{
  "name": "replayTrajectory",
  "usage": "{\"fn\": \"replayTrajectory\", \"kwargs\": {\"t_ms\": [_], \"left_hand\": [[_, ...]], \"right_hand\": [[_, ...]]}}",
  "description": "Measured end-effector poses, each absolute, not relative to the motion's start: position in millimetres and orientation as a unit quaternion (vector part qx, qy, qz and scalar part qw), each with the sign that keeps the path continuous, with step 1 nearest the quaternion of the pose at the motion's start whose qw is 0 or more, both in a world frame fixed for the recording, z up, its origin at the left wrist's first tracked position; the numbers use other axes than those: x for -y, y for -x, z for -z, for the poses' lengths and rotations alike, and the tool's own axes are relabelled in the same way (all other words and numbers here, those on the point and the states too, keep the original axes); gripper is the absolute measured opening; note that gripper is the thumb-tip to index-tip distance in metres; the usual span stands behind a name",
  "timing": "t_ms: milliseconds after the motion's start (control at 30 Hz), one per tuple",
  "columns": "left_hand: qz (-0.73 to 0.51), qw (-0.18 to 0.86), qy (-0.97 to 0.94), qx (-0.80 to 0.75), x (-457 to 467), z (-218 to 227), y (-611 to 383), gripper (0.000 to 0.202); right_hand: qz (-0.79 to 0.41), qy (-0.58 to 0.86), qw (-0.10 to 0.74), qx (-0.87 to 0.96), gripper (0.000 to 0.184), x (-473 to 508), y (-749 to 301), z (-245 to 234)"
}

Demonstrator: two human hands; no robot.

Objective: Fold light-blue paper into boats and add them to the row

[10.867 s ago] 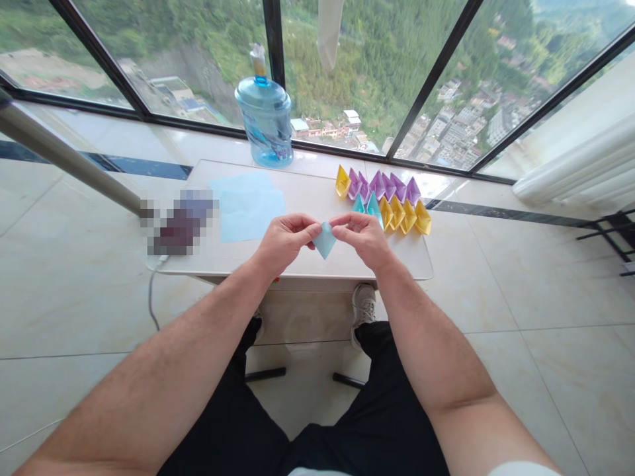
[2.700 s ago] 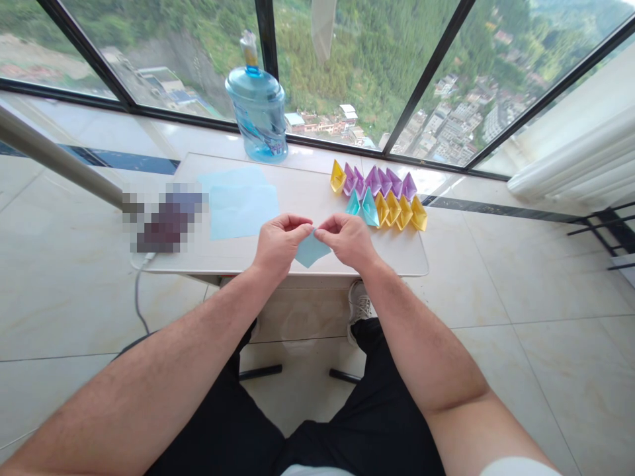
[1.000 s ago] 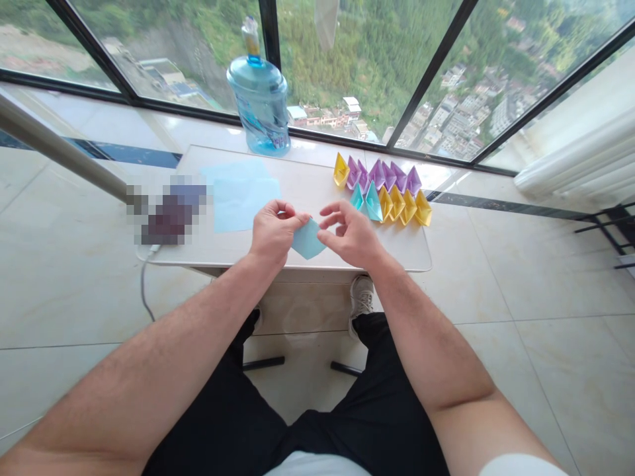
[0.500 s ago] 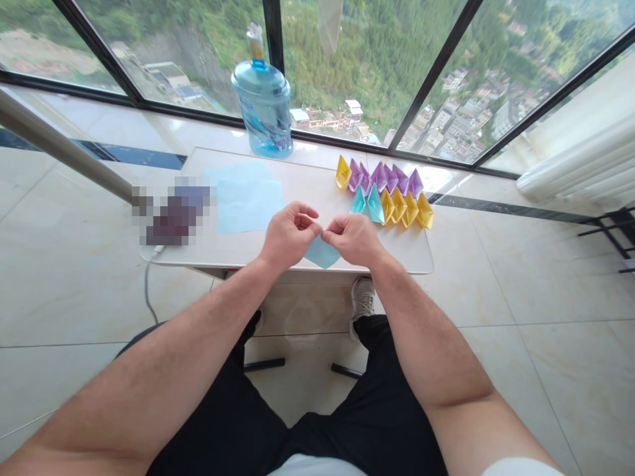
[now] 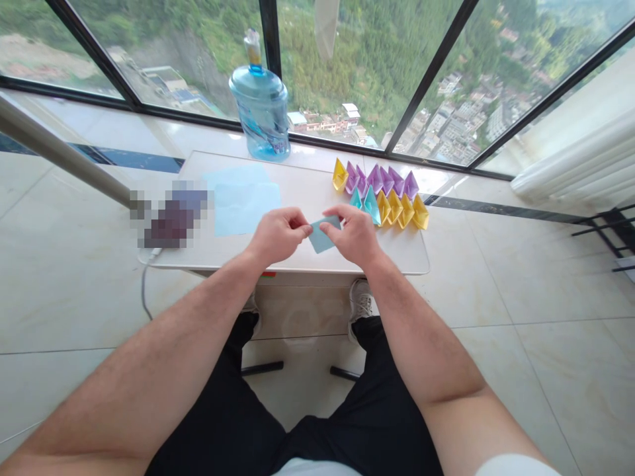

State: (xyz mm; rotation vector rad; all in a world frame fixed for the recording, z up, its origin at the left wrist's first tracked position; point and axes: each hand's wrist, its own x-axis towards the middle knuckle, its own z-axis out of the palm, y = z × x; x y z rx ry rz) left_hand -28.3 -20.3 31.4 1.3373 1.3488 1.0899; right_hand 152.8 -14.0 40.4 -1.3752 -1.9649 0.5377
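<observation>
A small folded piece of light-blue paper (image 5: 323,239) is held between my two hands, above the front part of the white table (image 5: 198,256). My left hand (image 5: 280,233) pinches its left corner between thumb and fingertips. On the other side, my right hand (image 5: 351,233) grips the right part, thumb on the near face and fingers behind. Just beyond my right hand stand two turquoise folded paper boats (image 5: 371,206). Flat on the table to the left of my left hand lie light-blue paper sheets (image 5: 245,208), partly overlapping.
Several yellow paper boats (image 5: 407,211) and purple paper boats (image 5: 387,180) stand in rows at the right. A blue water bottle (image 5: 260,112) rises behind the table by the window. A blurred-out object (image 5: 173,218) with a cable (image 5: 145,287) lies at the left end.
The folded paper has turned and been raised, so a flat face now shows between my hands. My hands have moved slightly apart, and the left hand has shifted left.
</observation>
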Motion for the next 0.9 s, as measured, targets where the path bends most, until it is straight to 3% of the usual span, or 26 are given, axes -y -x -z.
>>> {"fn": "replayTrajectory", "kwargs": {"t_ms": [100, 233, 367, 500, 667, 900], "left_hand": [[-0.527, 0.543, -0.36, -0.546, 13.4, -31.1, 28.0, 0.017], [-0.569, 0.613, -0.215, -0.505, 13.5, -27.6, 23.5, 0.02], [-0.58, 0.645, -0.152, -0.473, 18.1, -22.4, 15.3, 0.023], [-0.59, 0.645, -0.165, -0.457, 20.8, -17.5, 7.5, 0.03], [-0.603, 0.651, -0.153, -0.434, 26.4, -18.6, -1.4, 0.037], [-0.6, 0.66, -0.165, -0.421, 33.4, -21.7, -10.8, 0.042]], "right_hand": [[-0.228, 0.529, 0.417, 0.703, 0.061, 12.8, -152.3, -39.4], [-0.252, 0.51, 0.395, 0.721, 0.079, 16.0, -147.3, -34.3], [-0.25, 0.53, 0.42, 0.693, 0.056, 18.9, -136.7, -28.3], [-0.342, 0.518, 0.45, 0.643, 0.056, 19.3, -127.3, -29.4], [-0.417, 0.522, 0.507, 0.544, 0.031, 17.0, -120.3, -30.5], [-0.432, 0.535, 0.554, 0.468, 0.029, 13.4, -122.0, -31.2]]}}
